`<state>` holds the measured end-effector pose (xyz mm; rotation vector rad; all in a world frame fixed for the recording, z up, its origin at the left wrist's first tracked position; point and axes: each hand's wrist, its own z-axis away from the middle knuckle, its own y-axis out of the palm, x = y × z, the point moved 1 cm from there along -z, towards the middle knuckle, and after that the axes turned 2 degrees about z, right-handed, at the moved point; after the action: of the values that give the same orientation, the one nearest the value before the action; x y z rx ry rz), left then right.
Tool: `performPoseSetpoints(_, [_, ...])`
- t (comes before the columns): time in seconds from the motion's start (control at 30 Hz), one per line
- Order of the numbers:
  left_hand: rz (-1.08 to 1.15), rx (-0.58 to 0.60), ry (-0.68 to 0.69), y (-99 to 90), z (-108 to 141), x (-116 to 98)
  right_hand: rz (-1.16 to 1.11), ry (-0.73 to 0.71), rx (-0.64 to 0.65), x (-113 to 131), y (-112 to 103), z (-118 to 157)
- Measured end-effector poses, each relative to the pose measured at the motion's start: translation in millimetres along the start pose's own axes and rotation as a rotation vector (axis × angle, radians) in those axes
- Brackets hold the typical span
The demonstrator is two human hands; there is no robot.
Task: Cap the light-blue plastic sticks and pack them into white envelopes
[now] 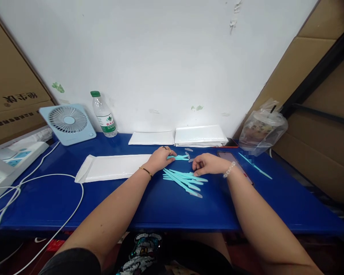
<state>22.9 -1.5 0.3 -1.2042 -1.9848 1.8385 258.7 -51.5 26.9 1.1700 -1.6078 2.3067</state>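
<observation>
My left hand (161, 158) is closed on the handle ends of a few teal eyebrow razors (182, 157), just above the table. Their other ends point right, toward my right hand (208, 164). That hand is curled, thumb and fingers drawn together; what lies between them, if anything, is hidden. Right below both hands, a loose fan of several teal eyebrow razors (183, 181) lies on the table, with clear covers at the right ends. Small clear blade covers (188, 149) lie behind the hands. A white padded mailer (111, 167) lies flat beside my left hand.
On the blue table (166, 210) stand a fan (68, 120), a water bottle (104, 116) and a bagged drink cup (262, 128). White mailers (200, 135) are stacked by the wall. A phone (237, 166) and a single razor (259, 170) lie right; cables (54, 175) run left.
</observation>
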Motion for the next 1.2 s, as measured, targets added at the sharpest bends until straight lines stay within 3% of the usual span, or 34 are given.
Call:
performPoseSetpoints(0.2, [0.108,-0.014,0.025,-8.5,3,-12,0.073,-0.036,-0.081,-2,11,-11])
performPoseSetpoints(0.37, [0.088,0.095,0.058,-10.4,4,-23,0.097,-0.087,-0.247,3,11,-16])
performPoseSetpoints(0.57, [-0.039,-0.017,-0.009,-15.1,-1,-13,0.092,-0.04,-0.337,-7,3,-19])
performPoseSetpoints(0.67, [-0.05,-0.009,-0.048,-15.5,-2,-6,0.065,0.011,-0.364,-15,-2,-18])
performPoseSetpoints(0.8, [-0.019,-0.04,-0.049,-12.4,-1,-6,0.072,0.004,-0.272,-4,-5,-8])
performPoseSetpoints(0.97, [-0.028,0.005,-0.057,-10.0,1,-10,0.093,-0.017,0.109,17,4,4])
performPoseSetpoints(1.2, [0.09,0.002,-0.009,-15.0,5,-21,0.204,-0.064,0.031,18,12,-2])
